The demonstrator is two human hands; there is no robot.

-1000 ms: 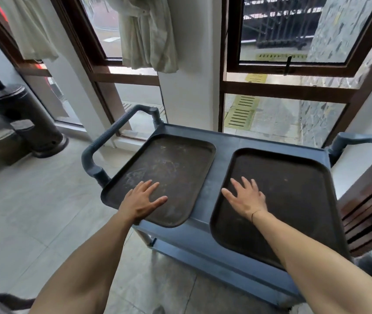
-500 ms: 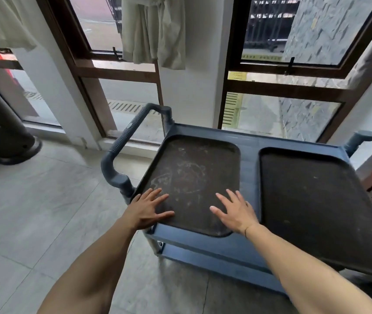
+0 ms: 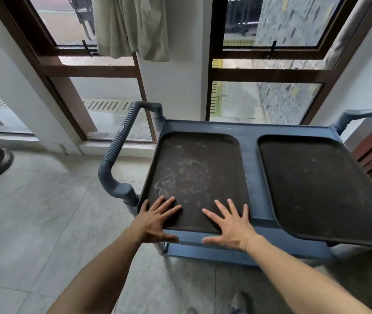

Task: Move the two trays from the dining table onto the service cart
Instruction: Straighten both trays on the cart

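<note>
Both trays are lying on the service cart (image 3: 250, 130). The left hand (image 3: 155, 220) and right hand (image 3: 231, 223) are pressing flat on the left tray (image 3: 194, 173), fingers spread wide, gripping nothing. The right tray (image 3: 321, 184) is overhanging the cart's near edge and could tip if bumped. The cart's lower shelves and wheels are hidden.

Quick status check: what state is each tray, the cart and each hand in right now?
Left tray: flat on cart top, smudged, empty.
Right tray: on cart, empty, near corner overhanging the front edge.
Cart: upright by the windows.
Left hand: open, flat on left tray's near edge.
Right hand: open, flat on left tray's near edge.
</note>
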